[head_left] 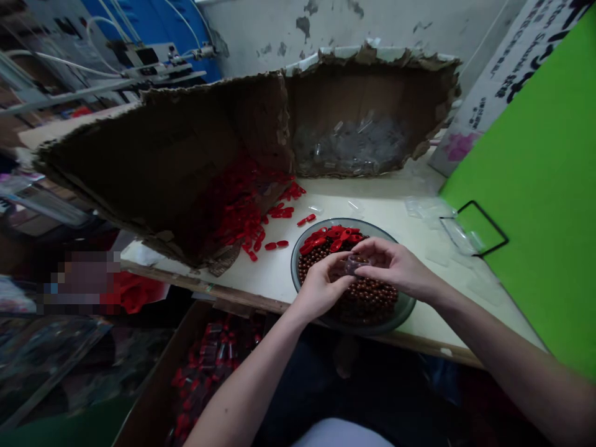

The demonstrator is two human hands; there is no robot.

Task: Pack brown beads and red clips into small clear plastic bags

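Left hand [321, 287]: curled in, pinching a small clear bag [354, 265] right over the bead bowl [407, 307]
Right hand [393, 267]: arched across, fingertips gripping that bag too

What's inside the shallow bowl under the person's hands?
The shallow bowl holds dark brown beads with red plastic pieces on top at the far side; beneath the left hand and right hand it is hidden.

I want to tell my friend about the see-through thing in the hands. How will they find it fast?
Find the cream table, then the round bowl of brown beads and red pieces on it. Above the bowl, the left hand and right hand meet. Between them is a small see-through packet, held up, unlike the clear scraps lying on the table.
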